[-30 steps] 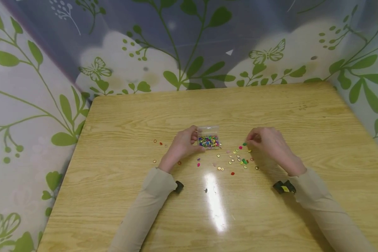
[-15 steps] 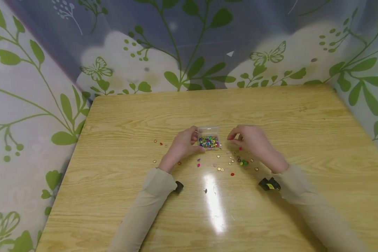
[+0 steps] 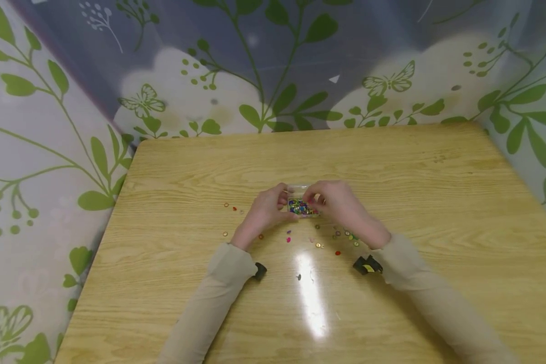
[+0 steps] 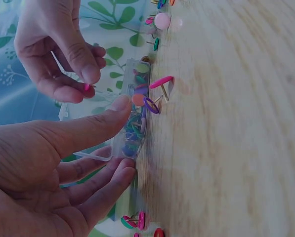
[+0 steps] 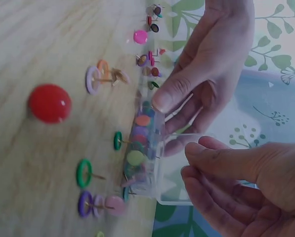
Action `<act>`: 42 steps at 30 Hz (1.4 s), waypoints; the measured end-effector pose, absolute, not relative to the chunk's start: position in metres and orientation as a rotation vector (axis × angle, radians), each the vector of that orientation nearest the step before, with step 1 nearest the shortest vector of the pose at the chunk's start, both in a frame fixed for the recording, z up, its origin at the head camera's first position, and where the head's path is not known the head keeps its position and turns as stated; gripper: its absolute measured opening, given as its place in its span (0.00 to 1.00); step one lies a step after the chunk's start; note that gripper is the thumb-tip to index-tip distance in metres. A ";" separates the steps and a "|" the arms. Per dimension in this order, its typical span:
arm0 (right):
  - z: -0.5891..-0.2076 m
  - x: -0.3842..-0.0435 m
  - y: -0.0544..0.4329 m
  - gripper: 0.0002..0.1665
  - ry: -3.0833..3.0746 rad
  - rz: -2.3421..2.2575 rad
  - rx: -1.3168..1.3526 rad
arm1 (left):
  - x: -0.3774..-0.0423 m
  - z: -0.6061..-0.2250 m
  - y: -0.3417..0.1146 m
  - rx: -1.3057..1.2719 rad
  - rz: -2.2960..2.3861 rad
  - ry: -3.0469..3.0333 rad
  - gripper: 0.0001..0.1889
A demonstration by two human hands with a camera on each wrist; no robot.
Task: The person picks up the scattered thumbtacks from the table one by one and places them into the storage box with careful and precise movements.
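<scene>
A small clear plastic box (image 3: pixel 297 192) full of colourful thumbtacks (image 3: pixel 299 207) stands on the table with its lid raised. My left hand (image 3: pixel 267 208) grips the box from its left side, thumb along the front and fingers behind, as the left wrist view shows. Over the open box, my right hand (image 3: pixel 341 205) pinches a pink thumbtack (image 4: pixel 88 87) between thumb and forefinger. In the right wrist view that tack is hidden by the fingertips. Loose thumbtacks lie around the box, such as a red one (image 5: pixel 50 103) and a green one (image 5: pixel 84 173).
The wooden table (image 3: pixel 209 167) runs back to a wall covering (image 3: pixel 236 65) printed with leaves and butterflies. More tacks are scattered left of the box, including a gold-rimmed one (image 3: pixel 225 234). A lone dark tack (image 3: pixel 299 276) lies nearer the front.
My right hand has moved left from the scattered tacks to above the box, carrying a tack. The left hand has stayed at the box.
</scene>
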State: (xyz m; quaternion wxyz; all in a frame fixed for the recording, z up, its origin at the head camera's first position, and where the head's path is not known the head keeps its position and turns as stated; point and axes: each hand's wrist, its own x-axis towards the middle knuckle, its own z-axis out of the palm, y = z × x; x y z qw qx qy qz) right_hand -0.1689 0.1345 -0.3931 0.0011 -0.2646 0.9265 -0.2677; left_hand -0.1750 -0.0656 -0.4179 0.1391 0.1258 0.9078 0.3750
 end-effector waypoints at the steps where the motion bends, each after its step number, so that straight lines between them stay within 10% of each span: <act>1: -0.394 -0.169 0.134 0.07 2.902 -0.850 -0.835 | -0.175 -0.418 -0.065 0.363 1.085 2.622 0.32; 42: -0.399 -0.164 0.222 0.04 2.935 -0.647 -0.524 | -0.174 -0.419 -0.065 0.333 1.119 2.607 0.32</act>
